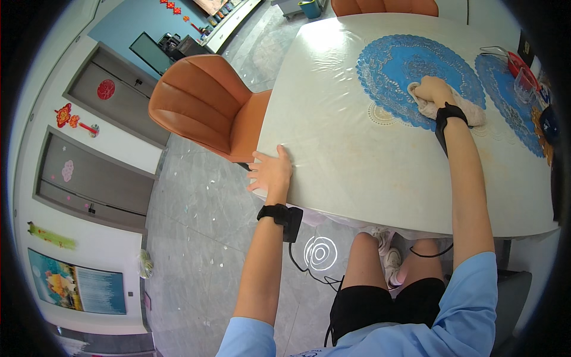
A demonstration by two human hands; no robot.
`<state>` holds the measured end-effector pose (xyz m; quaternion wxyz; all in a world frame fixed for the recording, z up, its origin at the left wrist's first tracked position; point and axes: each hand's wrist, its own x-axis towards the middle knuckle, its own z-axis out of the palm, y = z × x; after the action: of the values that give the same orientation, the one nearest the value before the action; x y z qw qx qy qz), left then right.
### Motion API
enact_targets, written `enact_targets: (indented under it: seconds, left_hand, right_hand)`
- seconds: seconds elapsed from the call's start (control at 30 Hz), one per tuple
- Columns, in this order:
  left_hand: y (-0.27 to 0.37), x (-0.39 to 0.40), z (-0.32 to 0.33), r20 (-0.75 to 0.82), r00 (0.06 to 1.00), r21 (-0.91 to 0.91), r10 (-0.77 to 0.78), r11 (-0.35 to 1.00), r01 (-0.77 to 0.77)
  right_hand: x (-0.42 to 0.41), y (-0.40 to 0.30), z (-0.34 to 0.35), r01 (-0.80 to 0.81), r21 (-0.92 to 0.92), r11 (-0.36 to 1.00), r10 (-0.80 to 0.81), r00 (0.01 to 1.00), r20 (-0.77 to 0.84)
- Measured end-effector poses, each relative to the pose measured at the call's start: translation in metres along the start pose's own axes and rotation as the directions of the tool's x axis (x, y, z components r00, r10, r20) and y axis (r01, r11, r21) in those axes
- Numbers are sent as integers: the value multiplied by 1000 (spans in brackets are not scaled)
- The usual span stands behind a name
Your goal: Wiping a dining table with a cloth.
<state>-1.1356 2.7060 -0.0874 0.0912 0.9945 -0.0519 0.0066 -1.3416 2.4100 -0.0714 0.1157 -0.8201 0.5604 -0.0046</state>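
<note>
My right hand [432, 91] is closed on a pale cloth [468, 109], pressing it against the round blue lace-patterned placemat [401, 56]. Part of the cloth trails to the right past the mat's edge. My left hand [271, 172] lies with its fingers spread on the left near corner of the table [357, 178], holding nothing. A glossy pale cover lies over the tabletop. Black straps circle both my wrists, and a cable runs from the left one.
A second blue placemat [508, 98] at the right bears a red item [522, 69] and a clear glass [525, 87]. An orange chair [200, 102] stands at the table's left side, another orange chair [383, 6] at the far side. Small scraps dot the grey tiled floor [192, 250].
</note>
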Motion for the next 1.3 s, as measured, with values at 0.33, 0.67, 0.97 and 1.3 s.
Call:
enact_targets:
  seconds: [0.33,0.67,0.97,1.3]
  left_hand:
    - [0,0,0,-1,1000,-1,3,1000,-3]
    - [0,1,1,-4,1000,-1,0,1000,0]
    - [0,0,0,9,1000,3,-1,1000,1]
    - [1,-1,-1,2,1000,21,-7,1000,7]
  right_hand:
    - [-4,-1,-3,22,-13,1000,-22,1000,-7]
    - [-4,-2,-3,10,4,1000,-10,1000,-7]
    - [-7,-3,-4,-1,10,1000,1,1000,-9]
    - [-10,-2,-4,21,39,999,-19,998,-60]
